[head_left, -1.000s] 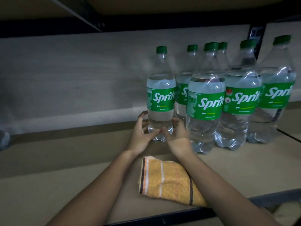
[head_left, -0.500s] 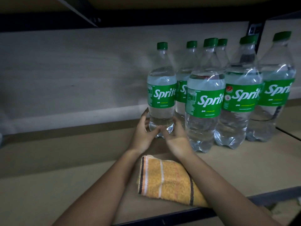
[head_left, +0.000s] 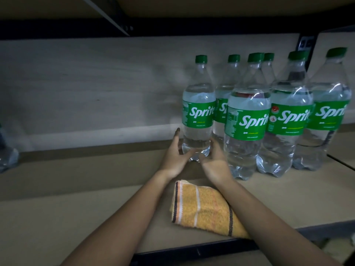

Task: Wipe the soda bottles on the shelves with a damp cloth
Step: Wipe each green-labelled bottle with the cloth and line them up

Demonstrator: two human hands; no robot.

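Right at the left end of the row, a clear soda bottle (head_left: 197, 112) with a green cap and green label stands upright on the shelf (head_left: 76, 189), toward the far side and near the pale back wall (head_left: 86, 89). Both hands are at its base. The left hand (head_left: 175, 156) cups the bottle's lower left side, fingers curved round it and the thumb reaching across the front. The right hand (head_left: 214, 160) does the same on the lower right side, its fingers curled in behind the bottle and its thumb at the front, so the 2 hands grip the bottle between them.

To the right of it stand 5 more bottles of the same kind. 1 second bottle (head_left: 247, 116) is nearer and just beside the right hand; a third bottle (head_left: 290, 116) and a fourth bottle (head_left: 330, 112) follow to the right. 2 rear bottles (head_left: 222, 93) stand farther back, partly hidden, only caps and shoulders plain.

Near the front edge of the shelf, between the 2 forearms and partly under the right one, lies a folded orange cloth (head_left: 203, 208) with dark and pale stripes, touched by neither hand. At the far left edge the blurred base of another bottle (head_left: 7, 158) shows. A dark upper shelf (head_left: 172, 25) runs overhead.
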